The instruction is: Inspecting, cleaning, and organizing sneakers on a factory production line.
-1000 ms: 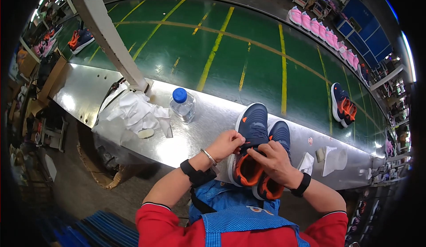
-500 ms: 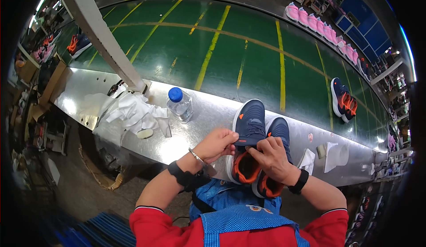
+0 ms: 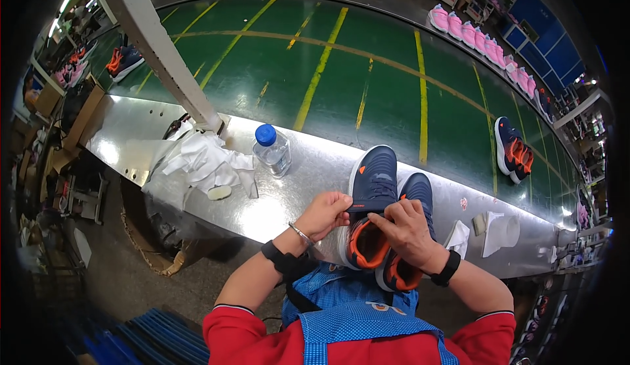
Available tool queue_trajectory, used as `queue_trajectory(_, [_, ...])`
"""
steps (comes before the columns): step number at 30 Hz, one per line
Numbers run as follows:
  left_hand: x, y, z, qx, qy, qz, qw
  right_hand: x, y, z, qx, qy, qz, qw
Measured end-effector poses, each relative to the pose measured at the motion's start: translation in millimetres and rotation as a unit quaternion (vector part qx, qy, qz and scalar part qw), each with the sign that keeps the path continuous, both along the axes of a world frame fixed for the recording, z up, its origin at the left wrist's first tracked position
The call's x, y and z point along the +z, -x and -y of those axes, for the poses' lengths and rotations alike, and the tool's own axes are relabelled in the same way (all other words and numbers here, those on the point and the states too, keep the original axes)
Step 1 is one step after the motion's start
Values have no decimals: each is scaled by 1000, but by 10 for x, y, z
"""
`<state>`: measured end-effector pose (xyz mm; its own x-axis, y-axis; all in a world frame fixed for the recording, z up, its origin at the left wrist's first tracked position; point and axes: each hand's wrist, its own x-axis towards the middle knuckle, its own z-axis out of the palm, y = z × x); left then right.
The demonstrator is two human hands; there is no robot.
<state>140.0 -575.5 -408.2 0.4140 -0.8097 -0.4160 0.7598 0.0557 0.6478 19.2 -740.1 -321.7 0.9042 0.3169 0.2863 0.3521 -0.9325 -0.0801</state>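
Two navy sneakers with orange lining sit side by side on the near edge of the metal ledge, toes pointing away from me. Across the left sneaker (image 3: 376,171) runs a dark strap (image 3: 369,205) with small red print, held stretched at both ends. My left hand (image 3: 326,215) pinches its left end between thumb and fingers. At the other end, my right hand (image 3: 408,232) is closed on the strap's edge, its fingertips partly hidden. Beneath that hand lies the right sneaker (image 3: 416,189), partly covered by it.
On the metal ledge (image 3: 308,152) stand a blue-capped bottle (image 3: 273,157) and a heap of white cloths (image 3: 207,162); white scraps (image 3: 502,232) lie at right. The green conveyor (image 3: 262,76) carries another navy pair (image 3: 513,150); pink shoes (image 3: 482,42) line its far side. A white post (image 3: 161,50) rises at left.
The whole view has shifted slightly, so the scene sits a little further right. Both hands keep their grip on the strap, with hardly any movement of the sneakers.
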Motion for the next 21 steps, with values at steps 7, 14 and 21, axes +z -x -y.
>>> queue_trajectory(7, [-74, 100, 3, 6, -3, -37, 999, -16, -2, 10, 2, -12, -7, 1000])
queue_trajectory(14, [-78, 181, -5, 5, -52, -13, 999, -3, -36, 4, 8, -38, -21, 999])
queue_trajectory(21, [-113, 240, -1, 30, -64, 143, 987, 4, -38, 75, 17, -82, -33, 996])
